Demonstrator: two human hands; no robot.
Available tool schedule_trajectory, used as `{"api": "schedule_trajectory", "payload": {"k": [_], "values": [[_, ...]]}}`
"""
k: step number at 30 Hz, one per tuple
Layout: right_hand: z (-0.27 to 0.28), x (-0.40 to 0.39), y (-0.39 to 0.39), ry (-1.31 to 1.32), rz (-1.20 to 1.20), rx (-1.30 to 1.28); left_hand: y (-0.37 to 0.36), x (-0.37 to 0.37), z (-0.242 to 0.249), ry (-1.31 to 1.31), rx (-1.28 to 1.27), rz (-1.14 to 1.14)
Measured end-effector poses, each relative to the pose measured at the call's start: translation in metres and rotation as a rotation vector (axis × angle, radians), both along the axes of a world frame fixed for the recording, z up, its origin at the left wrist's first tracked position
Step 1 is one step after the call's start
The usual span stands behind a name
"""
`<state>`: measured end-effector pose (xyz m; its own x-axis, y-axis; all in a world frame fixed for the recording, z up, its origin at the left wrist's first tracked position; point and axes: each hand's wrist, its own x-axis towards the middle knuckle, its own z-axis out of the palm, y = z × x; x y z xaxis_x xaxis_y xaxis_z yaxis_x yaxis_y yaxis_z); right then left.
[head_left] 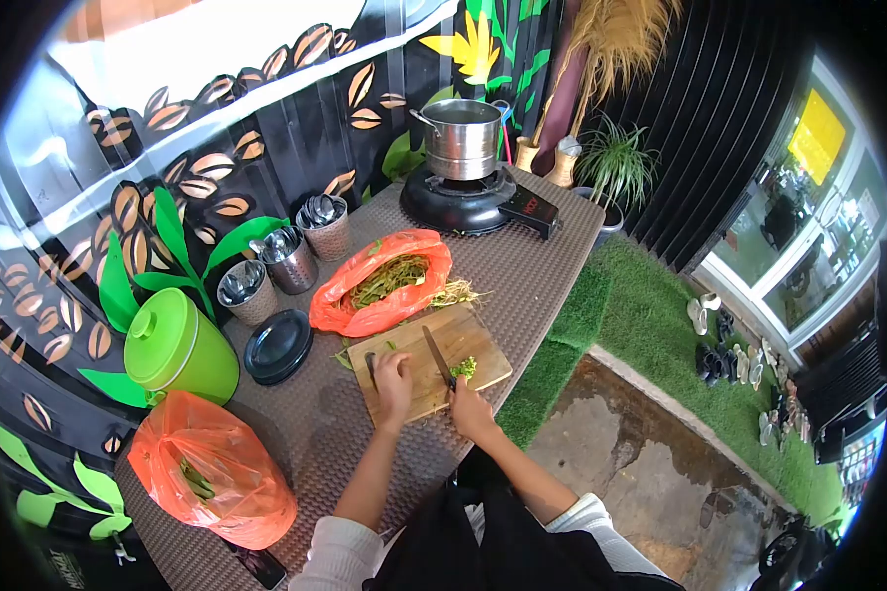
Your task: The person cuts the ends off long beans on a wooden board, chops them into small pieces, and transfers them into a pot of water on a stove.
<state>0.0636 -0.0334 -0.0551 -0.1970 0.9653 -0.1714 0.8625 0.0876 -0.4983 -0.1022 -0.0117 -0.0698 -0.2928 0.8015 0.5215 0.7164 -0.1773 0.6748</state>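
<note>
My right hand (471,412) is closed round the handle of a knife (436,349), its blade lying across a wooden cutting board (424,379). Chopped green pieces (465,367) are heaped beside the blade, close to my right fingers. Over the board's left part, my left hand (393,382) has its fingers curled. A small dark object (370,361) shows at its fingertips, too small to name. Small green scraps (391,346) lie near the board's far edge. Just beyond stands an open orange plastic bag (349,318) full of green bean-like pods (389,281), with pale stringy trimmings (456,294) beside it.
A steel pot (462,143) sits on a black portable stove (443,202) at the table's far end. Cutlery cups (288,261), dark plates (278,347) and a green lidded bucket (180,345) line the wall side. Another orange bag (217,473) and a phone (258,568) lie near left.
</note>
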Motion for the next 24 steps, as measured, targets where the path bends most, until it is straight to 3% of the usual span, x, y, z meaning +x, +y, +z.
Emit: {"api": "schedule_trajectory", "payload": {"k": [7, 13, 15, 21, 24], "values": [[0.004, -0.001, -0.002, 0.035, -0.033, -0.079, 0.027, -0.022, -0.014, 0.14, -0.138, -0.012], [0.001, 0.002, 0.0, 0.038, -0.023, -0.059, 0.009, 0.009, -0.01, -0.071, -0.091, -0.157], [-0.001, 0.004, 0.001, 0.038, -0.014, -0.056, -0.008, 0.017, -0.007, -0.161, -0.223, -0.243], [-0.006, 0.007, 0.001, 0.058, -0.008, -0.027, -0.024, 0.024, 0.0, -0.003, -0.08, -0.038], [-0.006, 0.008, -0.001, 0.072, 0.0, -0.007, -0.017, 0.025, -0.001, -0.135, -0.21, -0.019]]}}
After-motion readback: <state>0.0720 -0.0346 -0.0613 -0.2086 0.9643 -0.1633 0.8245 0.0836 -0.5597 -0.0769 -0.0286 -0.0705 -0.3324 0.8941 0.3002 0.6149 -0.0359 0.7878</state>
